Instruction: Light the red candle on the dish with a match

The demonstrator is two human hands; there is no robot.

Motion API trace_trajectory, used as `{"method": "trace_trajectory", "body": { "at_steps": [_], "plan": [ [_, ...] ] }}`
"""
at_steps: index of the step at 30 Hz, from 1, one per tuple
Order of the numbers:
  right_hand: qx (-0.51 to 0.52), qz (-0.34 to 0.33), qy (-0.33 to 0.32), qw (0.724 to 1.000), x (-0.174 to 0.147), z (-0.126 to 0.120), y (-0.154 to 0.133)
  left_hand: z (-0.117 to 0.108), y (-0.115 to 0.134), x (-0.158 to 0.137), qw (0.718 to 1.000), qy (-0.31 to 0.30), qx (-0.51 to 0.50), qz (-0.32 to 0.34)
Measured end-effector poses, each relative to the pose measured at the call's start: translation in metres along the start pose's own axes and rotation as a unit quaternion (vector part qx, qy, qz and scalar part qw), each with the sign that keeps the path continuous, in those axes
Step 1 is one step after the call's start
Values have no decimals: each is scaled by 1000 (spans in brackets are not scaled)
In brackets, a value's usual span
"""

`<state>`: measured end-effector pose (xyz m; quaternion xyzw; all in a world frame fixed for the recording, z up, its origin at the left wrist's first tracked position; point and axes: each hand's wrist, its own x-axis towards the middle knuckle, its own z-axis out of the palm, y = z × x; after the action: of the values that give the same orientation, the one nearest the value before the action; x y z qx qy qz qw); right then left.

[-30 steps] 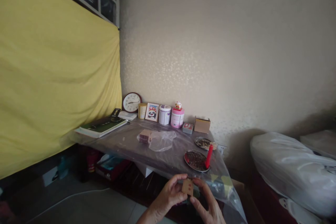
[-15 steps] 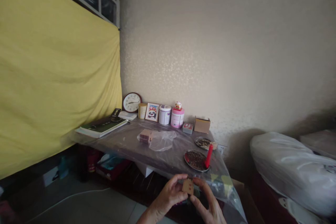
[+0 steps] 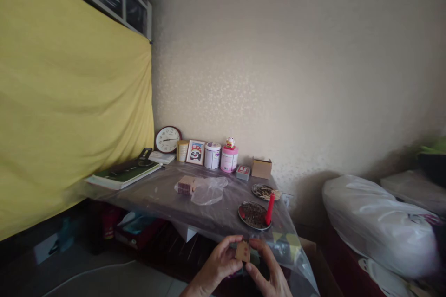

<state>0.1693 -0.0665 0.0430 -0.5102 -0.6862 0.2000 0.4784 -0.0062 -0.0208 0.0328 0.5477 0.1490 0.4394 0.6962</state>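
Head view: the left hand (image 3: 223,260) and right hand (image 3: 267,267) are pinching a small cardboard box (image 3: 243,252) between them, nearer the wearer than the red candle (image 3: 270,209); a loosening pinch could be dropping it, a harder one denting it.

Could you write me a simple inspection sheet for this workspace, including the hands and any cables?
Surface: table under a clear plastic covering.
Job's things: small tan box with reddish marks, held above the floor at the table's near edge.
Clutter: red candle at the right side of a round plate; crumpled plastic; clock; framed panda picture.
Hands: left hand and right hand both grip the box with their fingers.
Cables: thin pale line across the floor, possibly a cord.
Surroundings: yellow cloth left; patterned wall behind; white bag right.
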Motion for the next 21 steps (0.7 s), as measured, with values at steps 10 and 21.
{"method": "trace_trajectory", "body": {
  "at_steps": [10,21],
  "plan": [
    [-5,5,2,1000,0,0,2,-4,-6,3,1000,-10,4,3],
    [-18,-1,-8,1000,0,0,3,0,-2,1,1000,-6,-14,9]
  ]
}}
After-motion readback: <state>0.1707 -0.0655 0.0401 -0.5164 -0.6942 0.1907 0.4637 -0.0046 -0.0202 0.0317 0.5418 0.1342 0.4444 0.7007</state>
